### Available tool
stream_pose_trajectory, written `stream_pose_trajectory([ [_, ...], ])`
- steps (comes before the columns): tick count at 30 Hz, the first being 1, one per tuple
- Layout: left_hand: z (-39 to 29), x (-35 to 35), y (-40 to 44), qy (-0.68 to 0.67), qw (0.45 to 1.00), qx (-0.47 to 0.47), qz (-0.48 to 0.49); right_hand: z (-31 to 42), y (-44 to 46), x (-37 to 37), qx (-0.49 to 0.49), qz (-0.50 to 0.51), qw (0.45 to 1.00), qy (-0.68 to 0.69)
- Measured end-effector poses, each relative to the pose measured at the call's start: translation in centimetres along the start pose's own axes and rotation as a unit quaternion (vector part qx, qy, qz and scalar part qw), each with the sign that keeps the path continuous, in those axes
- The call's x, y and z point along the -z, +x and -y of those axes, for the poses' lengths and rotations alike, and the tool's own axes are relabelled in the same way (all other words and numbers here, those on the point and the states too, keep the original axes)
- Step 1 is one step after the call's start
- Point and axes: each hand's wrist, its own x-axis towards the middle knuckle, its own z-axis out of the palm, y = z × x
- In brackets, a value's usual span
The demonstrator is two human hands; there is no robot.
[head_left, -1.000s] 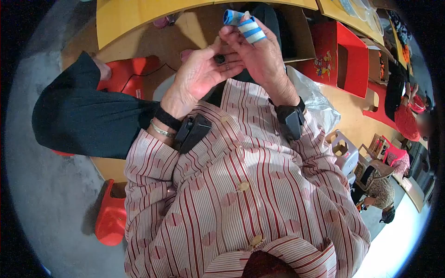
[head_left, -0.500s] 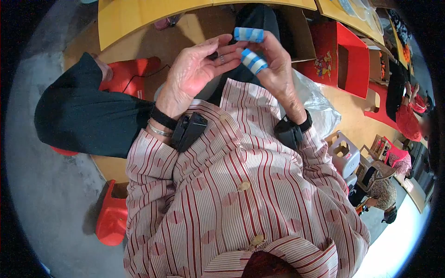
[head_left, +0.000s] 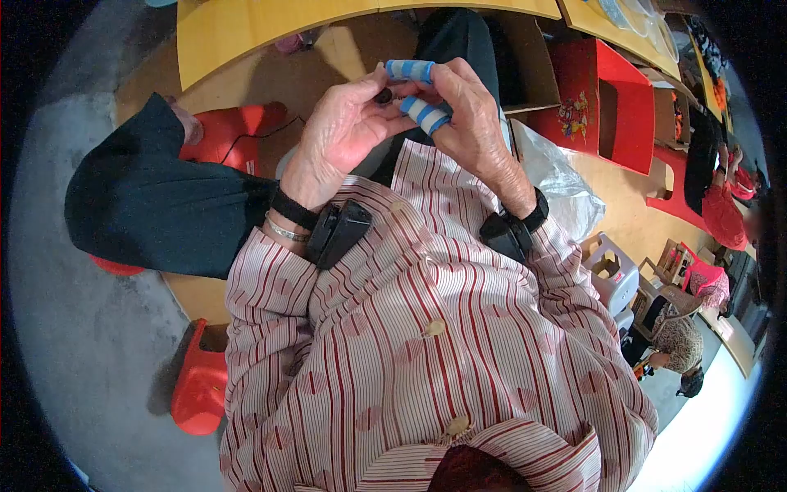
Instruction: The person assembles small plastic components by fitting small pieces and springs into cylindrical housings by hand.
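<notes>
My left hand [head_left: 348, 127] is raised above my lap, its fingers curled around a small dark round piece [head_left: 383, 96] that is partly hidden. My right hand [head_left: 475, 123] reaches in from the other side, fingers bent and tips touching the left fingers. Blue-and-white striped wraps cover two of its digits: one wrap [head_left: 410, 70] on the upper finger, another wrap [head_left: 425, 116] on the lower one. Whatever the right fingertips pinch cannot be made out. Both wrists wear black straps with dark boxes.
A yellow tabletop [head_left: 287, 37] runs across the front. To the right are a red box [head_left: 607, 107], a cardboard box [head_left: 529, 61], a clear plastic bag [head_left: 561, 184] and a grey stool [head_left: 613, 271]. Red stools [head_left: 199, 394] stand at left. Other people sit at far right.
My right hand has moved left, bringing its wrapped digits over the left fingertips. The left fingers have curled in from a more stretched pose.
</notes>
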Motion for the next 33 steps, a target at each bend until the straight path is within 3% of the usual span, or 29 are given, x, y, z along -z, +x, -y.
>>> stream_pose_trajectory([
  [2,0.0,-0.5,-0.1,-0.004,1.0,0.001,0.022,0.6,0.2,0.3,-0.054,-0.007,0.998,0.034],
  [5,-0.2,-1.2,0.1,0.026,1.0,0.009,-0.012,-1.1,-0.4,-0.3,-0.132,-0.042,0.971,0.193],
  [9,-0.1,-1.5,0.1,0.051,0.996,-0.002,-0.067,-0.9,-0.6,0.2,-0.18,-0.026,0.952,0.246],
  [18,-0.6,-1.3,0.0,0.101,0.993,0.022,-0.051,-1.0,-0.7,1.2,-0.202,-0.06,0.915,0.345],
  [24,-0.1,-1.3,0.2,0.152,0.985,-0.017,-0.079,-0.3,0.0,1.0,-0.15,-0.066,0.957,0.241],
  [28,0.3,-2.3,-0.1,0.162,0.98,-0.029,-0.113,0.2,1.1,1.0,0.018,-0.088,0.996,0.023],
  [33,0.0,-2.5,-0.3,0.159,0.985,-0.015,-0.065,0.6,1.8,1.0,0.088,-0.078,0.992,-0.038],
])
